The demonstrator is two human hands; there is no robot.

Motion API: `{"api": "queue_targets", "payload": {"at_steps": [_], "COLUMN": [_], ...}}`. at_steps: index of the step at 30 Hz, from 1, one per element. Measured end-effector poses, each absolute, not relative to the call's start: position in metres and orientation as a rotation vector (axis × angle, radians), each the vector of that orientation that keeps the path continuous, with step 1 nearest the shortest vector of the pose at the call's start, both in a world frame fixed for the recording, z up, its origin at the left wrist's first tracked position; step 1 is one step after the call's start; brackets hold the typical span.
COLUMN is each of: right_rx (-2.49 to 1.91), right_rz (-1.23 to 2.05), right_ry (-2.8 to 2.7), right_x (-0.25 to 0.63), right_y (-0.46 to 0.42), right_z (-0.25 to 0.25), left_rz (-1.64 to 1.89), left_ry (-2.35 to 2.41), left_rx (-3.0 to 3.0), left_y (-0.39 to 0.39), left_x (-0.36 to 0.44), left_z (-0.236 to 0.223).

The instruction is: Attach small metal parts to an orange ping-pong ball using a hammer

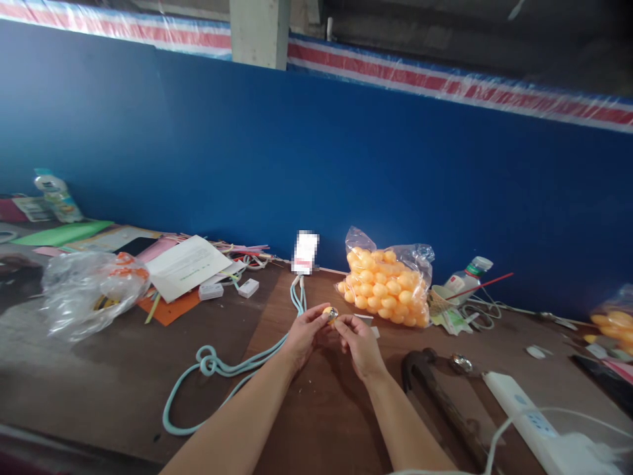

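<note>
Over the middle of the brown table, a small orange ball with shiny silver patches sits in the fingertips of my left hand, which is closed on it. My right hand is at the ball's right side, its thumb and forefinger pinched together against the edge; whatever they grip is too small to make out. Behind the hands stands a clear plastic bag full of orange balls. Small pale pieces lie just past my right hand. A shiny silver round object rests to the right.
A claw hammer and a white power strip lie at right. A light-blue cord loops across the left, leading to an upright phone. Papers and a crumpled plastic bag lie farther left. A blue partition closes the back.
</note>
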State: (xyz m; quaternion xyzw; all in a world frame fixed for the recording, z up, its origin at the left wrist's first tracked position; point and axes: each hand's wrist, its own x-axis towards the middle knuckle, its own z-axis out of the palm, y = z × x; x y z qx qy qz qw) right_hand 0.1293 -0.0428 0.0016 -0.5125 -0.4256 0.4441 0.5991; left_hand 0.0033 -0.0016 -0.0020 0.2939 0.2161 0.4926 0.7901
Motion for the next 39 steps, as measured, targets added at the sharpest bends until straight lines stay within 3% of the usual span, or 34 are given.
{"api": "queue_targets", "payload": {"at_steps": [39], "right_rx": [-1.149], "right_rz": [1.023], "right_ry": [-0.998], "right_x": [0.1278], "right_y": [-0.043], "right_z": [0.0028], "left_rz": [1.088], "left_ry": [0.5], "left_rx": [0.723], "left_y": [0.0], "left_x": [0.0039], "left_z": [-0.006]}}
